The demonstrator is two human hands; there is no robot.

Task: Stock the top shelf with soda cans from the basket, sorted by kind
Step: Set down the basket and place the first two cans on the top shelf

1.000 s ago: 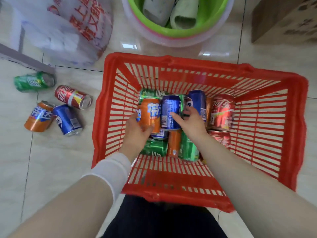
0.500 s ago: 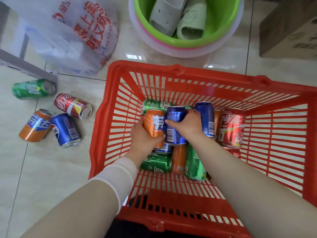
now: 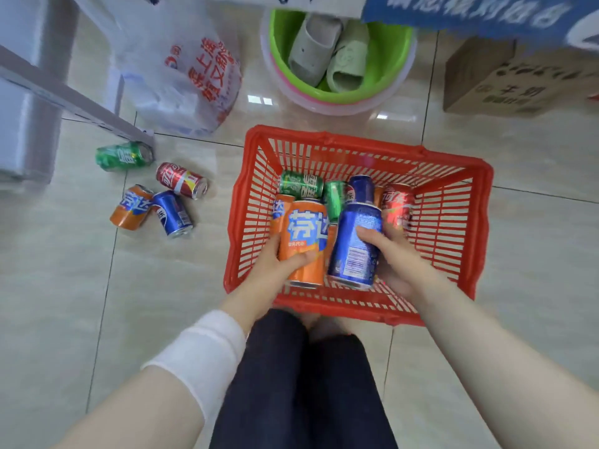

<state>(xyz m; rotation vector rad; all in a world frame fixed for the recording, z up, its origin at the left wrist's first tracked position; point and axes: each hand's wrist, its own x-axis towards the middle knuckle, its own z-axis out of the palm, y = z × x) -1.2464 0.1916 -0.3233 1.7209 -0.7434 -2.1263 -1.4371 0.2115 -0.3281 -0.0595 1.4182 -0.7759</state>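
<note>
Red plastic basket [image 3: 449, 222] stands on the tiled floor [image 3: 534, 254], just in front of the person's knees, and both hands are above its near part. The left hand [image 3: 275, 270] grips an orange can [image 3: 304, 234] around its lower half, with the thumb across the front; a white band [image 3: 207, 348] covers this forearm. The right hand [image 3: 395, 254] grips a blue can [image 3: 355, 244] from the right side, its fingers curled around the middle. Both cans are held nearly upright, just beside each other, and I cannot tell if they touch. Under and behind them, more cans lie in the bottom of the basket: a green can [image 3: 301, 184] at the far side, a red can [image 3: 397, 205] on the right, and others that are half hidden. Well to the left of the basket, four cans lie on their sides on the tiles: a second green can [image 3: 123, 156], a second red can [image 3: 181, 180], a second orange can [image 3: 131, 207] and a second blue can [image 3: 171, 213]; these last two touch. Beyond the basket are a white plastic bag [image 3: 181, 82], a green basin [image 3: 393, 69] with two slippers [image 3: 314, 47] inside, and a cardboard box [image 3: 502, 82].
</note>
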